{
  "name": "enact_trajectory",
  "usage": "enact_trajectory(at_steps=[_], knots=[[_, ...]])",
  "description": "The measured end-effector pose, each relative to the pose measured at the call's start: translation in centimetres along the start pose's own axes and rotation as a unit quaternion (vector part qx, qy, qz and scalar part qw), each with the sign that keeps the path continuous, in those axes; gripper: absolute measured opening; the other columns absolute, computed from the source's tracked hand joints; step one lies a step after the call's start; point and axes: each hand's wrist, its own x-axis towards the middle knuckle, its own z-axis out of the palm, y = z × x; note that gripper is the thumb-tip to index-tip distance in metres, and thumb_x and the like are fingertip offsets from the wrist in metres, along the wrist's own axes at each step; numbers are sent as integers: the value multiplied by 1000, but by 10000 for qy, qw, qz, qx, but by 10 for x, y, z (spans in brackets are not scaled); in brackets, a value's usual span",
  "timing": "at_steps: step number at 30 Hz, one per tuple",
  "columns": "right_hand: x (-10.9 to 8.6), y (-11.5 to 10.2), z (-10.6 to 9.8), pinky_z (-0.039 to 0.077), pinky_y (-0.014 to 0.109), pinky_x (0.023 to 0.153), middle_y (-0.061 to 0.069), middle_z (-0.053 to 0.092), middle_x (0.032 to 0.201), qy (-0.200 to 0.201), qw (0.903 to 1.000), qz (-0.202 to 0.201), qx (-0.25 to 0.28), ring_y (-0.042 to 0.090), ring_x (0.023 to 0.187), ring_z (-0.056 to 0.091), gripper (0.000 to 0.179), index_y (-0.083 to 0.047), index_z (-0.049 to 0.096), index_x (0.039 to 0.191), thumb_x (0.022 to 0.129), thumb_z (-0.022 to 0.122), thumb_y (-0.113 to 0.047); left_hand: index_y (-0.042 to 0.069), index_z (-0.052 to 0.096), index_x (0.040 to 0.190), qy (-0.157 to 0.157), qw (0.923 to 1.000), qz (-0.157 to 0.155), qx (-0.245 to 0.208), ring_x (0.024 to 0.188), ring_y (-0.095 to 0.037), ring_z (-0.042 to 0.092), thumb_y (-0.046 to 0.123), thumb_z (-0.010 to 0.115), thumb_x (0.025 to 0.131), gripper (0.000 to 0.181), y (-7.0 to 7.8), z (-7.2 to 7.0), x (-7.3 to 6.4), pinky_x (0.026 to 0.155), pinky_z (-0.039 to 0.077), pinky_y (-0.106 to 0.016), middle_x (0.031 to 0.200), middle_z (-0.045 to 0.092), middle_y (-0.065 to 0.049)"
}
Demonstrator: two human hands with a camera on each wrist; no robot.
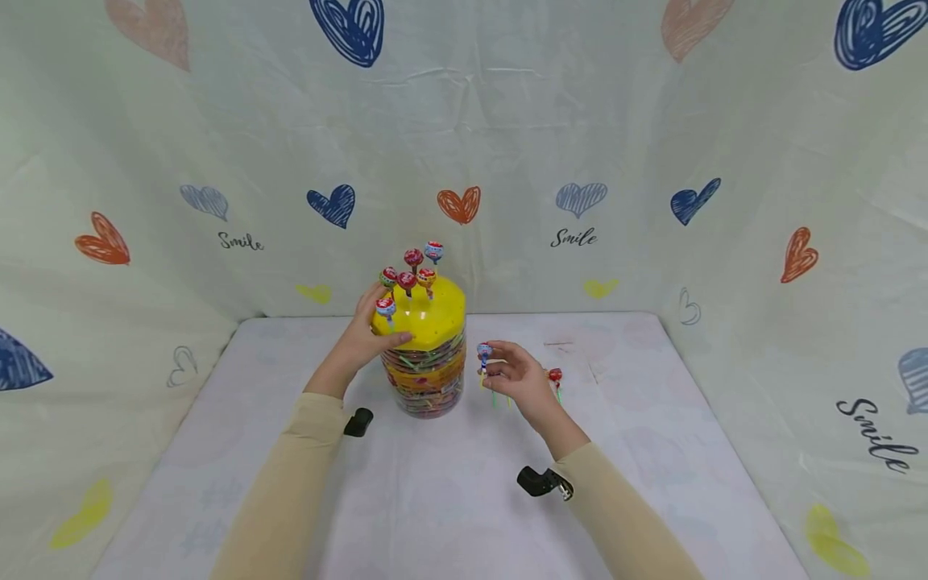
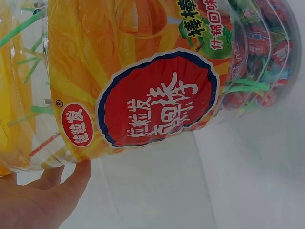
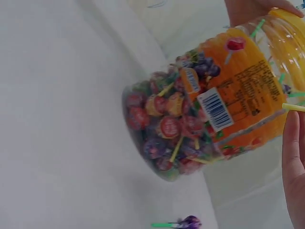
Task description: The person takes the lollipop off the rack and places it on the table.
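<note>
Already six lollipops (image 1: 407, 281) top the lid (image 1: 448, 308); left fingers (image 1: 395, 340), spread, grip it, right fingers (image 1: 510, 351) pinch another lollipop (image 1: 484, 350); loose ones (image 1: 555, 374) remain right.

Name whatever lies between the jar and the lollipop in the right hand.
Nothing; the head view shows only bare tabletop between the jar and that lollipop.
</note>
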Motion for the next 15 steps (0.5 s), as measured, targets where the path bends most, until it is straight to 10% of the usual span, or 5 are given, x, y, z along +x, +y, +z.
enact_trajectory(at_steps=[15], knots=[[-21,61,-13,57,34,80,18,54,124,338,9948,931,-240,20,93,64,61,1,50,137,81,69,13,23,14,157,20,10000,81,27,144,-34,15,17,76,86,95,0,0,-1,113,28,-48,162,-7,-4]])
